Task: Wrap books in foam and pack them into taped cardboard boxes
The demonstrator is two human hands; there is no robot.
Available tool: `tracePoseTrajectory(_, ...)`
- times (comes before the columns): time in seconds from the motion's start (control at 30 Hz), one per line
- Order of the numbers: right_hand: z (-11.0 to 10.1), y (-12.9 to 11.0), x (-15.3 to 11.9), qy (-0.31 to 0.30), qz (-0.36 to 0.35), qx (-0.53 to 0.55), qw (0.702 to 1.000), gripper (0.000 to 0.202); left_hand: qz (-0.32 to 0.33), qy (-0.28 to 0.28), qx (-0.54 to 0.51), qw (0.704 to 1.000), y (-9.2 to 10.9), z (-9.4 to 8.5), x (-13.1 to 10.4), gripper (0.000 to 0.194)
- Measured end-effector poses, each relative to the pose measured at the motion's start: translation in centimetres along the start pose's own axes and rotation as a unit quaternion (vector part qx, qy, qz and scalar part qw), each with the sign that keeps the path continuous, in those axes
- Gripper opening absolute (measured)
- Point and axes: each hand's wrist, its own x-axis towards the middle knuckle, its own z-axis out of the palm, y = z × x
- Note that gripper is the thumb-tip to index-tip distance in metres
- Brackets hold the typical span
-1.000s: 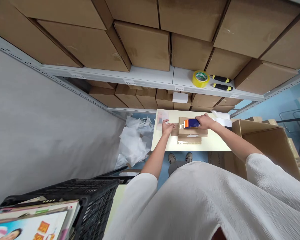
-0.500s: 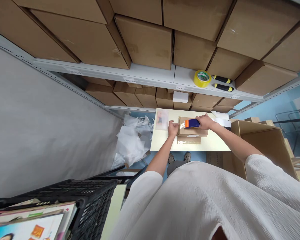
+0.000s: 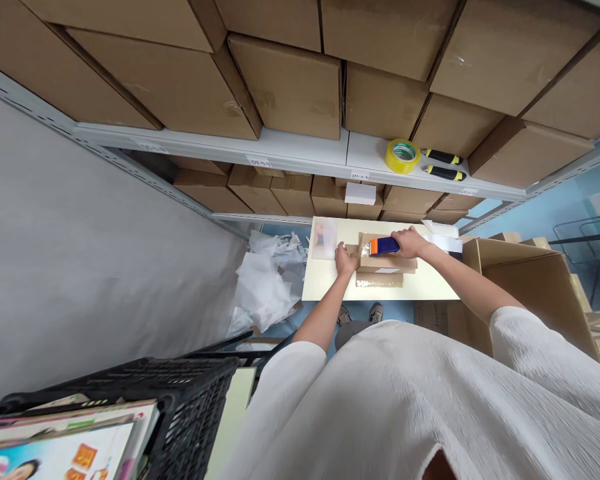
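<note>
A small brown cardboard box point(image 3: 395, 263) lies on a pale yellow board, with shiny tape on its top. My right hand point(image 3: 407, 243) is closed round the dark blue handle of a scraper point(image 3: 384, 246). The scraper's orange head points left and its tip meets the top of the box near the left end. My left hand point(image 3: 346, 259) is at that left end, fingers bent against the cardboard edge; exactly how they grip is hard to see. In front of the box lies a flat cardboard piece point(image 3: 379, 280) with glossy tape on it.
The pale board point(image 3: 325, 283) also carries a printed sheet point(image 3: 324, 239) and a white roll point(image 3: 441, 229). Yellow tape point(image 3: 403, 156) and two cutters point(image 3: 445, 173) rest on the shelf. An open carton point(image 3: 530, 280) stands right, a black crate point(image 3: 195, 407) lower left, plastic wrapping point(image 3: 265, 287) left.
My left hand's fingers have shifted from a raised position to the left end of the box. The scraper stays at nearly the same spot. The view has moved slightly.
</note>
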Motion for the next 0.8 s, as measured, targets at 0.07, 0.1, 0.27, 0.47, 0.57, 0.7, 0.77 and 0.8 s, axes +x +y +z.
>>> tracePoseTrajectory(0.07, 0.1, 0.0, 0.0, 0.003, -0.001, 0.004, 1.0, 0.045, 0.016, 0.003, -0.005, 1.0, -0.1, 0.0, -0.3, 0.043)
tracePoseTrajectory(0.1, 0.1, 0.0, 0.0, 0.004, -0.002, 0.005, 1.0, 0.045, 0.016, -0.004, -0.003, 1.0, -0.1, 0.0, -0.5, 0.035)
tracePoseTrajectory(0.27, 0.0, -0.2, -0.1, 0.003, 0.0, 0.01, 1.0, 0.044, -0.037, -0.071, 0.041, 0.996, 0.4, -0.5, -0.7, 0.035)
tracePoseTrajectory(0.47, 0.4, 0.0, -0.4, 0.021, -0.008, 0.051, 0.998, 0.053, 0.167, -0.218, 0.183, 0.944, 2.2, -0.7, 1.0, 0.107)
tracePoseTrajectory(0.57, 0.7, 0.2, -0.6, 0.029, -0.011, 0.063, 0.998, 0.052, 0.2, -0.291, 0.278, 0.893, 3.1, -0.4, 2.2, 0.138)
tracePoseTrajectory(0.7, 0.9, 0.5, -0.8, 0.03, -0.025, 0.069, 0.997, 0.062, 0.213, -0.324, 0.384, 0.838, 3.6, -0.6, 3.1, 0.153)
tracePoseTrajectory(0.77, 0.9, 0.6, -0.9, 0.033, -0.031, 0.067, 0.997, 0.071, 0.229, -0.333, 0.442, 0.8, 3.8, -0.9, 3.0, 0.156)
tracePoseTrajectory(0.8, 1.0, 0.7, -0.9, 0.035, -0.033, 0.067, 0.997, 0.075, 0.235, -0.336, 0.469, 0.782, 3.9, -1.0, 2.9, 0.156)
